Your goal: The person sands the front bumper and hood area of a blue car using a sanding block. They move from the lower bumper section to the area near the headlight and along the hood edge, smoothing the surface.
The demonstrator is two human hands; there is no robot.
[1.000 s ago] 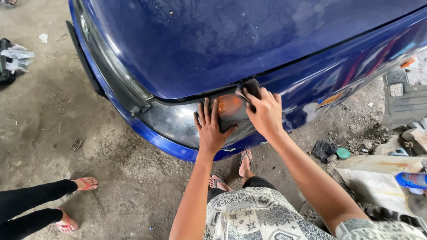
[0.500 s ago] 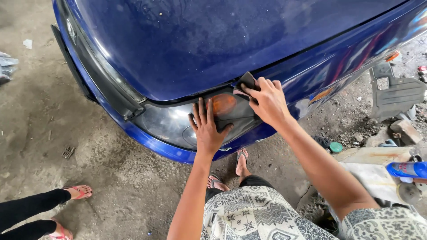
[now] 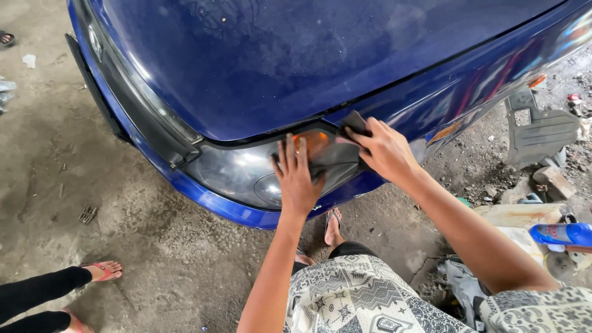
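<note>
A blue car (image 3: 296,61) stands in front of me, with its clear headlight (image 3: 246,172) at the front corner. My left hand (image 3: 297,176) lies flat on the headlight lens, fingers spread, next to the orange turn-signal part (image 3: 313,143). My right hand (image 3: 385,151) presses a small dark pad (image 3: 354,122), likely sandpaper, against the lens's upper right corner below the hood edge. My patterned shorts and one sandalled foot (image 3: 333,227) show below.
Another person's legs in pink sandals (image 3: 102,270) stand at the lower left on the concrete floor. A blue spray bottle (image 3: 564,234) lies at the right edge beside rubble and a grey plastic part (image 3: 542,132). Litter lies at the far left.
My right hand with the pad has slid a little up and to the right along the lens edge. The left hand stays flat on the headlight. The view has shifted slightly.
</note>
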